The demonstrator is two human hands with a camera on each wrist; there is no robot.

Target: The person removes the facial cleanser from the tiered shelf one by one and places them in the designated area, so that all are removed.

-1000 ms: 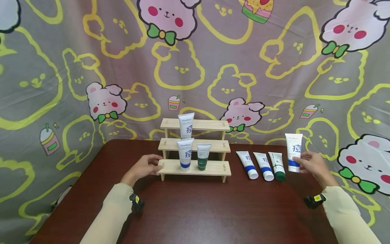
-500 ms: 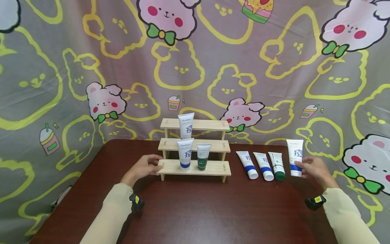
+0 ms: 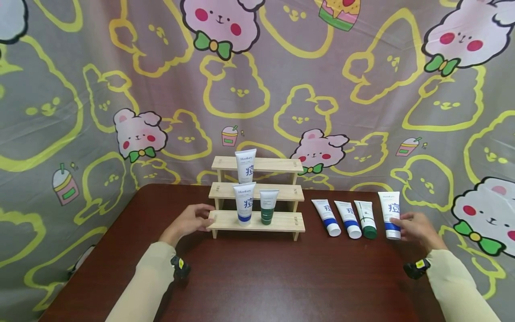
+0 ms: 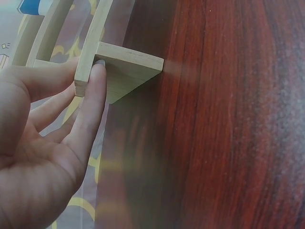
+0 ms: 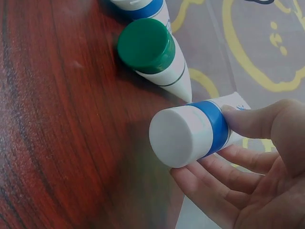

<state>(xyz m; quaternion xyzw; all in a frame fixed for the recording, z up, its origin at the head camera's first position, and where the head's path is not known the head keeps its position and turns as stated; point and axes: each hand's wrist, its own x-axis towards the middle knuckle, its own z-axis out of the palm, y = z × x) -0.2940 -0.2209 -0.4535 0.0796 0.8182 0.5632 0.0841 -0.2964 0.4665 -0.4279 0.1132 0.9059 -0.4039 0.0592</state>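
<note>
Seven tubes (image 3: pixel 244 200) are present: five white-and-blue, two white-and-green. One wooden stand (image 3: pixel 289 192) has three shelves (image 3: pixel 275 164). Two hands (image 3: pixel 189 222) appear.

Right grip (image 3: pixel 416 229) holds a white tube (image 3: pixel 388 209); left grip (image 3: pixel 191 222) touches a rack (image 3: pixel 286 192).

Left hand (image 3: pixel 189 221) and right hand (image 3: pixel 417 227) are both gripping, well apart.
The left forearm (image 3: pixel 142 279) and right forearm (image 3: pixel 458 279) are slanting forward and inward; the left fingers (image 4: pixel 94 98) are holding a pinch, while the right thumb (image 5: pixel 252 123) is pressing opposite the right fingers (image 5: pixel 205 191).
</note>
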